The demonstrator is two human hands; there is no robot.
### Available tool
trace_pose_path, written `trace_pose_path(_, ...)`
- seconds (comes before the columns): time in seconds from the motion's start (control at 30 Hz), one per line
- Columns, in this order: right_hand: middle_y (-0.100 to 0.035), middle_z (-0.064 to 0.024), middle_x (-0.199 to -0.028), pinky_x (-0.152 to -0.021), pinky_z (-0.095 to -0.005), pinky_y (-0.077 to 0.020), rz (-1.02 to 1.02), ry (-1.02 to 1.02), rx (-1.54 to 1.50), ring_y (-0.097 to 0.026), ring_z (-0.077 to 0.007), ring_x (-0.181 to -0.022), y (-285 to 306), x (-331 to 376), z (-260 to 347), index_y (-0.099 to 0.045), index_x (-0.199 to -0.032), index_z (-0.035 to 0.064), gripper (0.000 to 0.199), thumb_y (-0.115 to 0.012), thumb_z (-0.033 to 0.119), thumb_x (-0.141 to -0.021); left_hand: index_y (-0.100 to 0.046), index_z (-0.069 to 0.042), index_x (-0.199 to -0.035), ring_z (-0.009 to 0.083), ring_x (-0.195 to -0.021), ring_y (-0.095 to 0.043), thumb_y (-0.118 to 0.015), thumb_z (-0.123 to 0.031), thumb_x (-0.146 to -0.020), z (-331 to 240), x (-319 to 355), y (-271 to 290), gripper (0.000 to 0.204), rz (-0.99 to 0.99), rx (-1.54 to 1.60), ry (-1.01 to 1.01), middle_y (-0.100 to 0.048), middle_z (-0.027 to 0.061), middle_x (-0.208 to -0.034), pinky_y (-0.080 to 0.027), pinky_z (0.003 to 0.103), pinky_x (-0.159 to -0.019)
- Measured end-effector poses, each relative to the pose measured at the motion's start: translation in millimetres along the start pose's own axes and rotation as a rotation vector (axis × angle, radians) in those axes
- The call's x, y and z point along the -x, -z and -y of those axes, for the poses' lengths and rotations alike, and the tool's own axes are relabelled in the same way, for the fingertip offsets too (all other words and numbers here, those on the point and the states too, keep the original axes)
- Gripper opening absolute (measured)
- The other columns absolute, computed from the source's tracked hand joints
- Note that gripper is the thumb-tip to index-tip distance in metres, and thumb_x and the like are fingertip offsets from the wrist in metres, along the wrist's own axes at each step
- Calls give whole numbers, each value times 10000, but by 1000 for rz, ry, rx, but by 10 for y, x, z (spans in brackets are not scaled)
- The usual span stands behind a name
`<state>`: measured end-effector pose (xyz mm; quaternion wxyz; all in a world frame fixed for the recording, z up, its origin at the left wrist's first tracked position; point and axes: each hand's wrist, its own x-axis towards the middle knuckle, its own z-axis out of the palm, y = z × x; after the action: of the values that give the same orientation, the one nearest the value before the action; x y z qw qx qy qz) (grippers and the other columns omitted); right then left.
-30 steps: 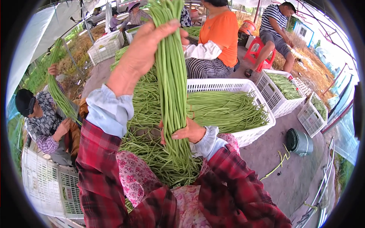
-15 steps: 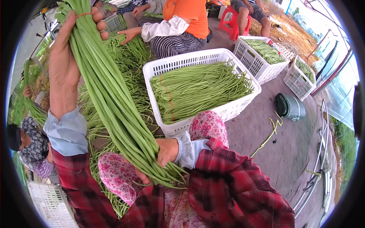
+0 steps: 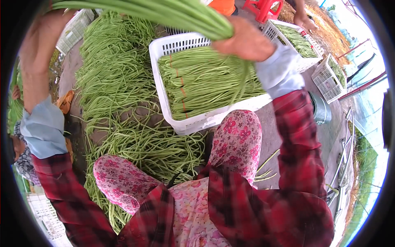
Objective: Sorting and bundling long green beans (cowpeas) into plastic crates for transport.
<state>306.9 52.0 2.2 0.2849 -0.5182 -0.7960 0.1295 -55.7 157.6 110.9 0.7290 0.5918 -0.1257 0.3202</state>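
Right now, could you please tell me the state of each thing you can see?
Left hand: raised, blurred; grip unclear.
Right hand: closed around one end of the bean bundle.
Bean bundle: held up, partly out of frame.
Large white crate: open-topped, well filled.
Crated beans: lying lengthwise, some orange bands showing.
Loose beans: spread over the ground, tangled near the knees.
Green roll: rolled up, partly hidden by the sleeve.
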Motion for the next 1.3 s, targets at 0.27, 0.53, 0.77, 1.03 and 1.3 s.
trace_pose_path(0.27,-648,-144,-928,-735,-418,-497,-96,56,510,-626,-350,-854,256,506,-1285,-530,-1162,94,524,-669,37,-660,-481,-32,-1256,301,-1186,-478,-683,-283,-817,1633,559,152,544,-652,-16,203,-460,174,-1306,-425,508,-1006)
trace_pose_path(0.53,-616,-97,-912,-792,-398,-430,173,-65,607,-602,-296,-896,-97,1100,-1986,-521,-1167,127,610,-691,-33,-603,-536,-41,-1197,213,-1081,-529,-631,-143,-791,2702,519,39,430,-440,-448,882,-542,98,-1155,-440,353,-912)
trace_pose_path(0.77,-602,-83,-1001,-835,-430,-411,292,-132,575,-568,-274,-980,-268,1203,-2112,-494,-1241,158,704,-745,37,-595,-585,-22,-1086,244,-1076,-530,-633,-66,-751,2992,620,231,342,-109,-779,843,-569,115,-1084,-411,349,-939)
trace_pose_path(1.03,-424,-79,-1361,-1038,-493,-268,908,-523,565,-373,-263,-1287,-839,1332,-2296,-362,-1382,191,862,-772,181,-625,-523,23,-918,341,-880,-571,-546,-18,-745,3537,847,152,179,404,-1550,888,-565,171,-891,-455,449,-752)
trace_pose_path(1.3,-324,-68,-1459,-1089,-515,-214,864,-531,565,-291,-251,-1352,-943,1581,-2539,-258,-1433,212,859,-732,203,-718,-600,6,-627,356,-715,-616,-578,-68,-670,3778,946,65,88,322,-1508,768,-594,186,-676,-499,451,-608)
